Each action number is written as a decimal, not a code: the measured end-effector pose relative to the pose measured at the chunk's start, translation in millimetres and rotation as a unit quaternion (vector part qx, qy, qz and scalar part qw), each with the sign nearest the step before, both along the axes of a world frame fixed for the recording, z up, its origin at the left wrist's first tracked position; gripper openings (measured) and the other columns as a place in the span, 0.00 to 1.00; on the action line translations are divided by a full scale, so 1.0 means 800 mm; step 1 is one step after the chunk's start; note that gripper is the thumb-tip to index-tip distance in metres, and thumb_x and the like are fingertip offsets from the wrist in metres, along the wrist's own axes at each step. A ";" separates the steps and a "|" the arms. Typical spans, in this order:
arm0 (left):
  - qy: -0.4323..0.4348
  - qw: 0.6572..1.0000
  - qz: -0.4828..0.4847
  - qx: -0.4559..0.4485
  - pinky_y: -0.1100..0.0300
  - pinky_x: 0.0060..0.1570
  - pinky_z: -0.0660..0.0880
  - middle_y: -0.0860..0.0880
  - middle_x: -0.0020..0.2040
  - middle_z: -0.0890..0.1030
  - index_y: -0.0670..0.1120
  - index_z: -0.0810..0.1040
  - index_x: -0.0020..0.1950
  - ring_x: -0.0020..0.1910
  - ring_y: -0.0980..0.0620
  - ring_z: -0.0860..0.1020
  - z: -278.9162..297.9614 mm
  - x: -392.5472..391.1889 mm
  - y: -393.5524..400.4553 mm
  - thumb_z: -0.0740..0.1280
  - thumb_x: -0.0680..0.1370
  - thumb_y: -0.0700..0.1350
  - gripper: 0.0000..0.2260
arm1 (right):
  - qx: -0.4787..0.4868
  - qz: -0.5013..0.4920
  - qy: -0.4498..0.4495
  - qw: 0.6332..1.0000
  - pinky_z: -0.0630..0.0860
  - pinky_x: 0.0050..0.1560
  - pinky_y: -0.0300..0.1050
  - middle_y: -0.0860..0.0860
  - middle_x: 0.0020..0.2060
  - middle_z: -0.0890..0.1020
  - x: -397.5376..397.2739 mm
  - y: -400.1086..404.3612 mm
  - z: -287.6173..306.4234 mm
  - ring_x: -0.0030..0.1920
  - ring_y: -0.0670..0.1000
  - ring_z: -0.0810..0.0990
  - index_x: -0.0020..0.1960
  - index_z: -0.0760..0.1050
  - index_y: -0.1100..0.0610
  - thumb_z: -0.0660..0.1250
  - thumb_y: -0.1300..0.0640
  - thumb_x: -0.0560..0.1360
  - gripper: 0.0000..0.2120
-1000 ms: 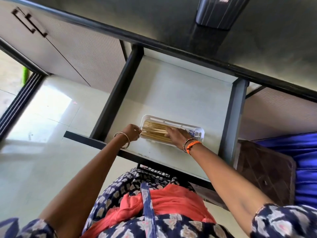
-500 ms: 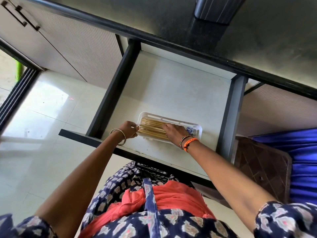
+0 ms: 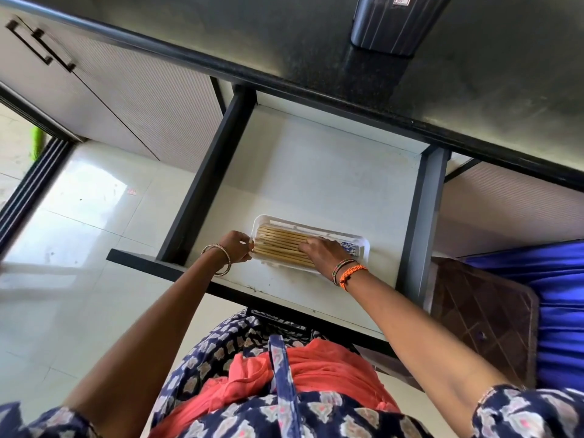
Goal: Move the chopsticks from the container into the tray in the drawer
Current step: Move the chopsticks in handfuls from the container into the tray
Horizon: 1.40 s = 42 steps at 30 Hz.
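A white tray (image 3: 363, 246) lies in the open drawer (image 3: 331, 172), near its front edge. Several pale wooden chopsticks (image 3: 278, 243) lie side by side in it, lengthwise. My left hand (image 3: 237, 248) is at the tray's left end, with its fingertips pinched on the rim by the chopstick tips. My right hand (image 3: 319, 251) lies on top of the chopsticks toward the tray's right half, fingers bent down over them, and hides their right ends. A dark ribbed container (image 3: 388, 23) stands on the black countertop (image 3: 284, 42) above the drawer.
Dark rails (image 3: 205, 181) frame the drawer on both sides. Cabinet doors with handles (image 3: 41, 45) are at the left, above a glossy tiled floor (image 3: 79, 216). A brown wooden piece (image 3: 483, 314) and blue cloth (image 3: 559, 305) sit at the right.
Both hands stay at the tray in nearly the same pose. The view has shifted a little, and the right fingers have slid slightly along the chopsticks.
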State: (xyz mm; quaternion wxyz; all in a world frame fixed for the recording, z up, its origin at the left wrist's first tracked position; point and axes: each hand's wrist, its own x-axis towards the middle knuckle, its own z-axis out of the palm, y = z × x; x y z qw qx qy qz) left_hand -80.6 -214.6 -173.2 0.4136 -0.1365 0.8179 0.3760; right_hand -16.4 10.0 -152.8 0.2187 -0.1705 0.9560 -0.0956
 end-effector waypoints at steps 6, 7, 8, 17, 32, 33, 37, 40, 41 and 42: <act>-0.019 1.000 -0.007 -0.011 0.61 0.40 0.78 0.46 0.34 0.77 0.36 0.77 0.56 0.33 0.54 0.76 0.007 -0.004 0.002 0.63 0.76 0.38 0.10 | -0.020 -0.021 0.006 1.000 0.76 0.39 0.47 0.57 0.44 0.79 -0.001 0.002 -0.005 0.41 0.57 0.79 0.58 0.73 0.59 0.59 0.74 0.73 0.18; -0.025 0.999 -0.015 -0.018 0.63 0.37 0.77 0.47 0.34 0.77 0.37 0.77 0.58 0.33 0.54 0.76 0.011 -0.005 0.002 0.63 0.76 0.38 0.11 | -0.020 -0.021 0.005 1.000 0.77 0.39 0.47 0.57 0.44 0.79 -0.002 0.002 -0.003 0.42 0.57 0.80 0.57 0.73 0.59 0.59 0.72 0.74 0.15; -0.033 0.999 -0.024 -0.024 0.64 0.35 0.75 0.47 0.35 0.76 0.39 0.75 0.60 0.33 0.54 0.75 0.016 -0.008 0.003 0.64 0.76 0.39 0.13 | -0.023 -0.026 0.004 0.999 0.77 0.40 0.47 0.57 0.45 0.79 -0.005 0.002 -0.001 0.43 0.58 0.80 0.56 0.73 0.59 0.59 0.69 0.76 0.12; 0.264 0.964 -0.018 0.027 0.63 0.40 0.74 0.42 0.44 0.81 0.38 0.74 0.60 0.42 0.44 0.78 0.140 -0.128 0.085 0.60 0.77 0.38 0.12 | -0.172 -0.170 0.239 0.941 0.78 0.41 0.46 0.51 0.44 0.84 -0.094 0.042 0.134 0.42 0.55 0.82 0.48 0.80 0.53 0.62 0.60 0.74 0.09; 0.425 0.892 -0.038 0.150 0.59 0.48 0.72 0.41 0.53 0.82 0.42 0.75 0.58 0.53 0.42 0.79 0.296 -0.408 0.287 0.65 0.75 0.44 0.12 | -0.053 -0.361 0.247 0.898 0.69 0.63 0.54 0.53 0.58 0.80 -0.485 0.205 0.333 0.61 0.58 0.75 0.55 0.78 0.51 0.57 0.55 0.78 0.12; 0.427 0.890 -0.037 0.153 0.60 0.46 0.71 0.41 0.53 0.82 0.43 0.75 0.58 0.52 0.43 0.79 0.294 -0.421 0.292 0.65 0.75 0.45 0.13 | -0.032 -0.356 0.209 0.910 0.68 0.64 0.56 0.54 0.59 0.79 -0.508 0.207 0.331 0.62 0.60 0.74 0.56 0.77 0.52 0.56 0.52 0.79 0.13; 0.397 0.900 -0.044 0.172 0.59 0.42 0.72 0.41 0.53 0.81 0.44 0.73 0.59 0.49 0.42 0.80 0.282 -0.444 0.303 0.65 0.76 0.47 0.14 | -0.078 -0.353 0.138 0.922 0.68 0.65 0.59 0.60 0.52 0.80 -0.557 0.206 0.315 0.58 0.62 0.77 0.54 0.77 0.60 0.57 0.45 0.79 0.19; 0.366 0.912 -0.057 0.178 0.55 0.42 0.74 0.41 0.50 0.81 0.44 0.72 0.60 0.51 0.39 0.79 0.275 -0.446 0.307 0.64 0.77 0.47 0.14 | -0.193 -0.371 0.177 0.891 0.70 0.63 0.60 0.57 0.42 0.81 -0.562 0.209 0.304 0.50 0.57 0.79 0.46 0.79 0.61 0.66 0.50 0.75 0.14; 0.365 0.912 -0.059 0.178 0.55 0.42 0.74 0.42 0.49 0.80 0.44 0.72 0.60 0.51 0.40 0.79 0.275 -0.446 0.307 0.64 0.77 0.47 0.13 | -0.206 -0.371 0.179 0.887 0.70 0.63 0.61 0.55 0.41 0.81 -0.561 0.211 0.303 0.48 0.55 0.78 0.45 0.79 0.61 0.67 0.51 0.74 0.13; 0.367 0.911 -0.058 0.178 0.55 0.42 0.73 0.42 0.49 0.80 0.44 0.72 0.59 0.50 0.41 0.79 0.277 -0.447 0.308 0.64 0.77 0.47 0.13 | -0.213 -0.375 0.184 0.883 0.70 0.63 0.61 0.54 0.40 0.81 -0.558 0.212 0.302 0.47 0.55 0.78 0.44 0.79 0.60 0.67 0.51 0.74 0.12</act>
